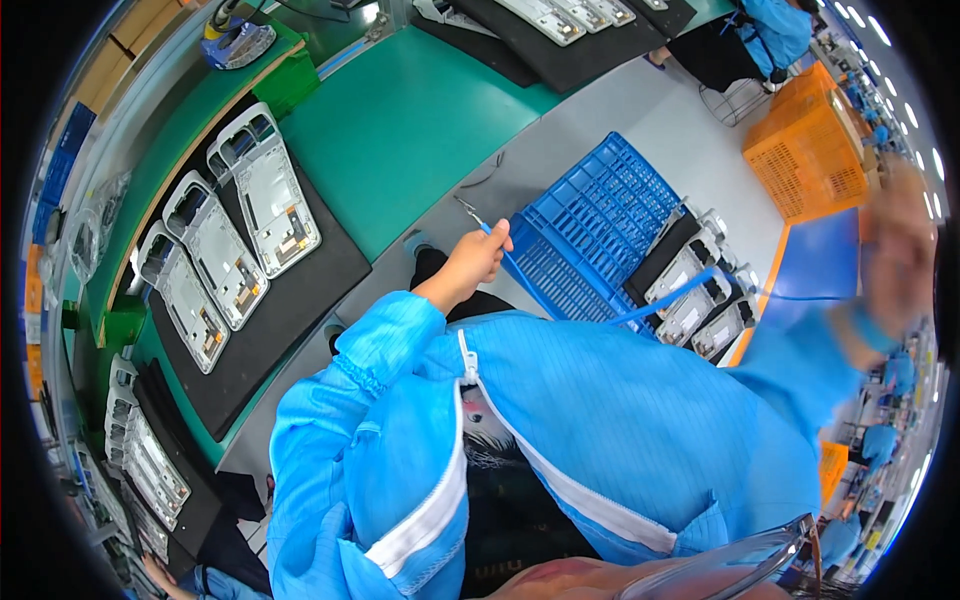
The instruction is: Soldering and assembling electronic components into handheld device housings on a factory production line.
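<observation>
My left hand [470, 265] is closed around the blue end of a small metal clip [468, 208], whose narrow jaws stick out past my fingers. It looks like the grounding clip of an anti-static wrist strap. From it a blue cord [665, 298] seems to run across in front of my jacket toward the right. On my right wrist sits a blue band [868, 330]. My right hand [895, 250] is raised at the far right and smeared by motion, so its fingers cannot be made out.
Beyond my left hand stands a blue plastic crate [598, 185], with pale device housings [690, 290] beside it. To the left, a green bench [400, 130] bears a black mat [325, 275] with white housings [275, 215]. An orange crate [805, 165] and another person [775, 40] are farther off.
</observation>
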Tool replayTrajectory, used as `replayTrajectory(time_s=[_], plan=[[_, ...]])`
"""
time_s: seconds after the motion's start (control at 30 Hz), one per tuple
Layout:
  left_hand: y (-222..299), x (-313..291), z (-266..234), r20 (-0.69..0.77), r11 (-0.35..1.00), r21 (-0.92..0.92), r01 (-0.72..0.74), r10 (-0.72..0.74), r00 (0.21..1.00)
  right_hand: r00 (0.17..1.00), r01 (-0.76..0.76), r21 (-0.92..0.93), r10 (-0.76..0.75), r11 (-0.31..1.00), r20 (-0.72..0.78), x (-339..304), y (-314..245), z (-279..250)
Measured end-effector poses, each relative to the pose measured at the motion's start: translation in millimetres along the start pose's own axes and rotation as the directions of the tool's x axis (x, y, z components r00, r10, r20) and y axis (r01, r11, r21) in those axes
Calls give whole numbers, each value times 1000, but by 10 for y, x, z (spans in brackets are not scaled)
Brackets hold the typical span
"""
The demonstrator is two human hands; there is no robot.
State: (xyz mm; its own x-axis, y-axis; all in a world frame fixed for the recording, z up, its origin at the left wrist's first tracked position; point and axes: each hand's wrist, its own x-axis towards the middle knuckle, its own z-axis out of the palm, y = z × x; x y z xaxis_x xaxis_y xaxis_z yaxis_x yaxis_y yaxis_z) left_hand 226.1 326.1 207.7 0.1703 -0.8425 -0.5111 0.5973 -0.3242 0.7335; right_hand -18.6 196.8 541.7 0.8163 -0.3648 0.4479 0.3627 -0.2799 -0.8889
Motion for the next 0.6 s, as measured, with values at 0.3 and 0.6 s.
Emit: replayTrajectory(time_s=[0.3,0.6], plan=[[-262,-223,23,175,960,251,127,-174,969,685,-727,169,689,665,237,-521,3222,1141],[-259,-243,-44,84,932,318,174,-211,974,770,-624,263,522,736,367,-578,3519,1338]])
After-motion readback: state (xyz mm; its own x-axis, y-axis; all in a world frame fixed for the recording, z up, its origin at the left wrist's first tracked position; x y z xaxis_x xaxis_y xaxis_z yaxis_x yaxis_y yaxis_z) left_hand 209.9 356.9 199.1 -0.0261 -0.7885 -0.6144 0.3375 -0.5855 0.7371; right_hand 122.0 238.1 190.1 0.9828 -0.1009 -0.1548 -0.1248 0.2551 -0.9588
